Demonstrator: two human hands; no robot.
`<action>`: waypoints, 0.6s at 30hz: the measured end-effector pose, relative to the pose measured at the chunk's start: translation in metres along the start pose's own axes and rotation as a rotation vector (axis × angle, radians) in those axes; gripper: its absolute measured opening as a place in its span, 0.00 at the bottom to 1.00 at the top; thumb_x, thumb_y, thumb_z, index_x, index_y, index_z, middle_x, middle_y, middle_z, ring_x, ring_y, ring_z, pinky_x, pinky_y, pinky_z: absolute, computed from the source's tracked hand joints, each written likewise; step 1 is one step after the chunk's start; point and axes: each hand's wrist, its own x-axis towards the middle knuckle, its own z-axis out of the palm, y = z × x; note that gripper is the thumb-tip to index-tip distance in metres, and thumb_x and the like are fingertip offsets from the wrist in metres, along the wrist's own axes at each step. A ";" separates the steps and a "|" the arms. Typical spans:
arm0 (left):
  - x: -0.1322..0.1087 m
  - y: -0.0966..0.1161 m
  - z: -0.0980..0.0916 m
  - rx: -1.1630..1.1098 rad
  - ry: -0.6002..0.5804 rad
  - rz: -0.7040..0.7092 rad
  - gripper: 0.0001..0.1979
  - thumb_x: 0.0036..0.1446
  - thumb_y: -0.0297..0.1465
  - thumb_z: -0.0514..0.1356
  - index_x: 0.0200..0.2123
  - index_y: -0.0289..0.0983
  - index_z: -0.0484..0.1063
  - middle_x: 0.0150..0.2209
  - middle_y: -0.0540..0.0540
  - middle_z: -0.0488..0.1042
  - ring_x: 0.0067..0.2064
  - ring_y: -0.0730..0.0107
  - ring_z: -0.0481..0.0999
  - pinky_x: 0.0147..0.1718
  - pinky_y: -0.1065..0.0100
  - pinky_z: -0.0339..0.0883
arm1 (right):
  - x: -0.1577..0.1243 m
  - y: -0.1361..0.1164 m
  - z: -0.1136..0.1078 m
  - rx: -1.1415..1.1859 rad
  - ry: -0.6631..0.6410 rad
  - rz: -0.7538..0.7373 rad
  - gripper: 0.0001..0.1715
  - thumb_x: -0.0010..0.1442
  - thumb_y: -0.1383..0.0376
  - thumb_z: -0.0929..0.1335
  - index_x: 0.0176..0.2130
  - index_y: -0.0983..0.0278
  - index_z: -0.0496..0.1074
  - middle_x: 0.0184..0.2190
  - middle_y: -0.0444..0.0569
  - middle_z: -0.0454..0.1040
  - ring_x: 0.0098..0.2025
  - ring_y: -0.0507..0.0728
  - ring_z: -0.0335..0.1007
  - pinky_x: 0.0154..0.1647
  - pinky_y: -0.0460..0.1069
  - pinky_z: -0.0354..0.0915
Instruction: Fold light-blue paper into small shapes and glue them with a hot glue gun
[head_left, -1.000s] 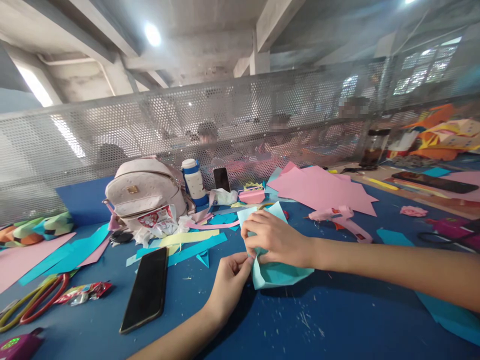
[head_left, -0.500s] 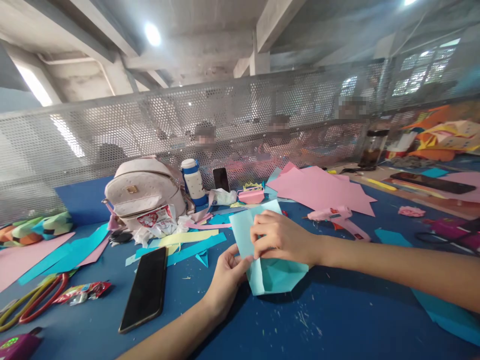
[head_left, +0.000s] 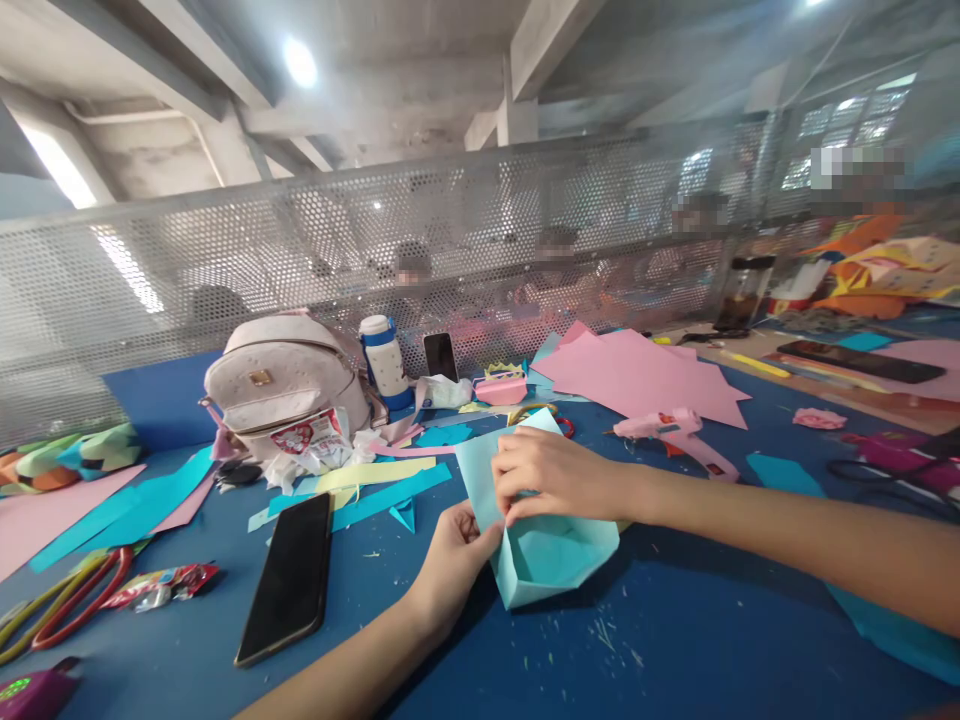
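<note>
Here, a pale blue paper [head_left: 566,555], folded into an open pocket, is held in both hands near the middle of the table [head_left: 697,620]; whether its base touches the tabletop cannot be told. Its left edge is pinched between the thumb and bent fingers of the left hand [head_left: 461,548]. Its upper part is gripped by the right hand [head_left: 551,470], whose fingers are curled at the fold; the thumb is mostly hidden. The pocket's mouth is turned up and toward the viewer.

Just behind the paper, red and yellow loops [head_left: 564,428] are partly covered by it. To the left, a black phone [head_left: 289,580] is laid flat, with a small blue scrap [head_left: 405,514] between it and the paper. A pink glue gun [head_left: 671,435] is set on its side beyond the right forearm, before stacked pink sheets [head_left: 637,375]. Farther back, a backpack [head_left: 292,375] and a bottle [head_left: 386,365] are stood side by side.
</note>
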 end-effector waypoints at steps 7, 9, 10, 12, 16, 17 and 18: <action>-0.003 0.012 0.005 -0.156 -0.106 -0.088 0.15 0.51 0.34 0.68 0.40 0.31 0.77 0.31 0.45 0.78 0.32 0.69 0.75 0.33 0.71 0.64 | 0.004 -0.004 0.003 -0.025 -0.008 0.079 0.12 0.61 0.58 0.70 0.29 0.62 0.74 0.31 0.43 0.71 0.39 0.54 0.63 0.41 0.50 0.54; -0.001 0.013 0.005 -0.208 -0.127 -0.103 0.14 0.50 0.31 0.66 0.40 0.31 0.77 0.31 0.44 0.78 0.33 0.66 0.76 0.34 0.70 0.66 | 0.005 -0.004 0.004 -0.034 -0.019 0.102 0.11 0.60 0.59 0.71 0.29 0.62 0.75 0.30 0.43 0.70 0.39 0.54 0.63 0.40 0.50 0.54; -0.001 0.014 0.004 -0.224 -0.133 -0.107 0.13 0.50 0.30 0.66 0.40 0.31 0.77 0.31 0.44 0.78 0.33 0.66 0.76 0.35 0.69 0.66 | 0.005 -0.005 0.003 -0.041 -0.024 0.110 0.10 0.59 0.60 0.72 0.29 0.62 0.75 0.30 0.42 0.70 0.38 0.54 0.63 0.39 0.50 0.54; 0.000 0.014 0.004 -0.230 -0.132 -0.114 0.14 0.51 0.31 0.65 0.41 0.31 0.77 0.31 0.43 0.78 0.34 0.65 0.77 0.36 0.68 0.67 | 0.006 -0.006 0.003 -0.060 -0.025 0.119 0.10 0.58 0.60 0.73 0.29 0.63 0.74 0.29 0.42 0.69 0.37 0.54 0.63 0.38 0.50 0.53; -0.002 0.018 0.005 -0.172 -0.137 -0.127 0.18 0.54 0.38 0.65 0.42 0.31 0.77 0.33 0.42 0.78 0.35 0.63 0.77 0.38 0.67 0.67 | 0.010 -0.011 0.002 -0.102 -0.018 0.139 0.13 0.59 0.61 0.72 0.26 0.64 0.69 0.28 0.41 0.68 0.35 0.53 0.62 0.36 0.49 0.52; -0.003 0.019 0.005 -0.154 -0.143 -0.126 0.19 0.54 0.40 0.66 0.43 0.31 0.76 0.33 0.42 0.78 0.35 0.63 0.77 0.38 0.67 0.66 | 0.012 -0.012 0.001 -0.105 -0.012 0.151 0.15 0.59 0.61 0.72 0.26 0.64 0.68 0.27 0.41 0.67 0.34 0.53 0.62 0.35 0.49 0.52; -0.004 0.019 0.006 -0.136 -0.143 -0.122 0.20 0.53 0.41 0.67 0.43 0.31 0.76 0.33 0.43 0.78 0.35 0.64 0.77 0.37 0.67 0.66 | 0.013 -0.013 0.001 -0.108 -0.003 0.163 0.16 0.59 0.59 0.72 0.25 0.64 0.67 0.27 0.41 0.67 0.33 0.53 0.62 0.35 0.49 0.52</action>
